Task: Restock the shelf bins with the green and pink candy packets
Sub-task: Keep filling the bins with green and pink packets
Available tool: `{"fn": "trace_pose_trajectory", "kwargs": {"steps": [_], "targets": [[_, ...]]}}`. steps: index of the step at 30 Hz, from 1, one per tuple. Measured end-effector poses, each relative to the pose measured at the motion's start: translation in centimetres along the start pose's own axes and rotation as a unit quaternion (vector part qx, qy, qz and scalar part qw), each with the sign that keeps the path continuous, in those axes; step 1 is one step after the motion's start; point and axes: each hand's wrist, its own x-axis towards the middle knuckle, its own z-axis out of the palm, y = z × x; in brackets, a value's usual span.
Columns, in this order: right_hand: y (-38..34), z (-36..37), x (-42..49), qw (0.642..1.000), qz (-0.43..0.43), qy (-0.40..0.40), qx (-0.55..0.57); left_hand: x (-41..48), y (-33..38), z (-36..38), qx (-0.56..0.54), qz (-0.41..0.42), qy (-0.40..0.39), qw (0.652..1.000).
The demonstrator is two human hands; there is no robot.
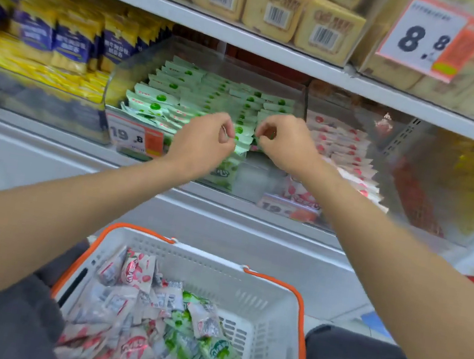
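Right fingers (263, 135) curled tight, look like they're pinching edge of green packets (180, 97) in front row. Left fingers (227, 133) curled too, right against same row, honestly can't tell if gripping anything. Left hand (204, 142) and right hand (287, 145) close together over front of clear bin (257, 179). Pink packets (341, 146) in neighbouring bin (351, 104), right side. Below, white basket (213, 275), orange rim, loose mix of both colours inside.

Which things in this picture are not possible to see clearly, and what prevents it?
1. Head view: whether the left hand and right hand pinch green packets; curled fingers cover it.
2. Pink bin's price tag: digits blurred, partly behind the right forearm.
3. Basket: near side cut off by the bottom edge.
4. Yellow packets, left: print blurred.
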Motion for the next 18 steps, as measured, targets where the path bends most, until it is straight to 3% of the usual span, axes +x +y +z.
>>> {"fn": "trace_pose_trajectory", "kwargs": {"steps": [3, 5, 8, 12, 15, 18], "targets": [[-0.7, 2.7, -5.1, 0.997, -0.013, 0.06, 0.054, -4.5, -0.5, 1.7, -0.05, -0.046, -0.039, 0.997], [-0.6, 5.3, -8.4, 0.996, -0.005, 0.032, 0.084, -7.2, -1.6, 3.3, -0.045, -0.092, -0.093, 0.99], [1.1, 10.9, -13.5, 0.98, 0.052, -0.165, 0.097, -10.9, -4.5, 5.8, 0.004, -0.122, -0.195, 0.973], [5.3, 19.1, -20.3, 0.893, 0.164, -0.412, 0.077, -14.8, -8.7, 8.4, 0.082, -0.188, -0.301, 0.931], [7.7, 24.6, -25.0, 0.827, 0.258, -0.497, 0.05, -16.3, -10.9, 9.6, 0.109, -0.206, -0.386, 0.893], [9.1, 29.0, -28.6, 0.783, 0.33, -0.523, 0.06, -16.6, -11.6, 10.3, 0.094, -0.207, -0.431, 0.873]]}}
